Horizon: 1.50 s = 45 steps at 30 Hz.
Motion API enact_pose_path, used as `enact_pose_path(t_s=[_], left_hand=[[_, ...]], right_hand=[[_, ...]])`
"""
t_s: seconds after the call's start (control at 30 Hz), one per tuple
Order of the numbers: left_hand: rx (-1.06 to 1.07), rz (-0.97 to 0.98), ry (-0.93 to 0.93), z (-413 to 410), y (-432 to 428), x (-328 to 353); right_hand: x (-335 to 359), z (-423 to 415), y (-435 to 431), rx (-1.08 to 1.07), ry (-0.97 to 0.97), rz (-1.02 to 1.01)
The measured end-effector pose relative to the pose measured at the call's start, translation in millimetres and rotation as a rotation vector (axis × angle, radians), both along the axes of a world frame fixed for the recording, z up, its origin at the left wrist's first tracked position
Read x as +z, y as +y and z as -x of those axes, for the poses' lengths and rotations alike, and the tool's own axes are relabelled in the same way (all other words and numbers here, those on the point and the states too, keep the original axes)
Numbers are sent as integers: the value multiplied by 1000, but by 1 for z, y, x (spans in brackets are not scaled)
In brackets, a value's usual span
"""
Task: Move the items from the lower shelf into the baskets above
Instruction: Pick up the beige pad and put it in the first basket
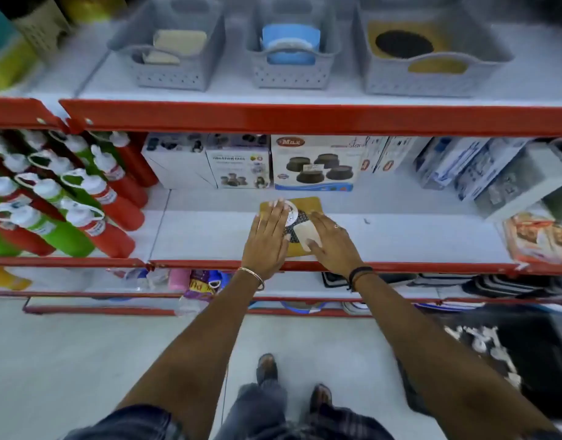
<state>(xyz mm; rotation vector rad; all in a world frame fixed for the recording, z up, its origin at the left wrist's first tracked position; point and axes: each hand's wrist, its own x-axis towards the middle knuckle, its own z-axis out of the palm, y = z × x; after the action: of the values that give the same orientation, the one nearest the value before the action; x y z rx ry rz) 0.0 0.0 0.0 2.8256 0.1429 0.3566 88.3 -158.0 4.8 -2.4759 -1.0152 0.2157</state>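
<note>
3 grey baskets on the upper shelf already hold goods: the left basket (pixel 170 55) contains cream pads, the middle basket (pixel 292 49) blue items, and the right basket (pixel 432 55) a mustard card with a dark round disc. 1 matching mustard card (pixel 306 206) lies flat on the lower shelf (pixel 400 239), near the front edge and just in front of the boxed goods (pixel 316 163); no other loose item is visible beside it, so the task appears close to completion, with this piece left to lift, probably into the right basket. Both hands lie on the card, fingers extended. Left hand (pixel 268 238) rests palm-down over its left side, fingertips reaching the far edge; right hand (pixel 332 241) covers the near-right part, with a pale oblong piece partly under its fingers. Neither hand is curled in a clear grip; whether the card is pinched cannot be told. Its long axis appears to run front-to-back, though the hands hide its near half.
</note>
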Motion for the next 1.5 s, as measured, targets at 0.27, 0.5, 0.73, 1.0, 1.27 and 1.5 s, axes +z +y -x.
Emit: enact_pose_path(t_s=[0.27, 0.5, 0.73, 1.0, 1.27, 1.5], left_hand=[[65, 11, 336, -8, 25, -59], [-9, 51, 445, -18, 31, -66], [35, -7, 381, -8, 27, -48], [192, 148, 10, 27, 15, 30], [250, 100, -279, 50, 42, 137], [249, 37, -451, 23, 120, 244]], right_hand=[[-45, -57, 11, 134, 232, 406], [-43, -56, 7, 124, 171, 322], [-23, -36, 16, 32, 194, 193], [86, -5, 6, 160, 144, -17], [217, 23, 25, 338, -38, -176], [288, -10, 95, 294, -207, -250]])
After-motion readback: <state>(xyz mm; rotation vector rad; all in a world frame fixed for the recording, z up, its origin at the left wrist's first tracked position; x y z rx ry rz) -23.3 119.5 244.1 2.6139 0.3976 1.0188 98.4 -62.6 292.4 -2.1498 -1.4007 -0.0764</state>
